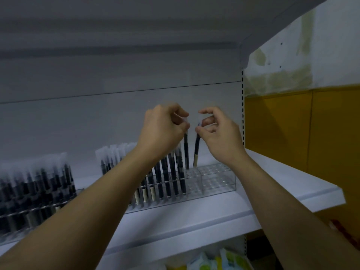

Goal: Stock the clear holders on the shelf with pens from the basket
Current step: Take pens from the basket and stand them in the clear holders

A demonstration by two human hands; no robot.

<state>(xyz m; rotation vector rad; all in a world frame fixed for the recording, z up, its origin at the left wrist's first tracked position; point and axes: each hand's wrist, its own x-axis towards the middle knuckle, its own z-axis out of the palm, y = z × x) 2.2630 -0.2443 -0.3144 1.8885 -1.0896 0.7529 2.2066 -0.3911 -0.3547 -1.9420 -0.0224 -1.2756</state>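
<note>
Our left hand (163, 131) pinched one pen (186, 152), our right hand (220, 133) pinched another pen (197, 149), and we thought each next needed a straight push down into the clear holder (218, 180) below our hands.

Two hands are counted, left hand (161, 129) and right hand (219, 134), two pinched pens, left pen (186, 151) and right pen (196, 149), and two clear holders, eight-o'clock holder (25, 215) and six-o'clock holder (218, 180).

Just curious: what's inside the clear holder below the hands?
The clear holder has dark pens in its left part; its right holes are empty. Left hand and right hand each pinch another pen at its top. The left forearm hides its left end.
</note>
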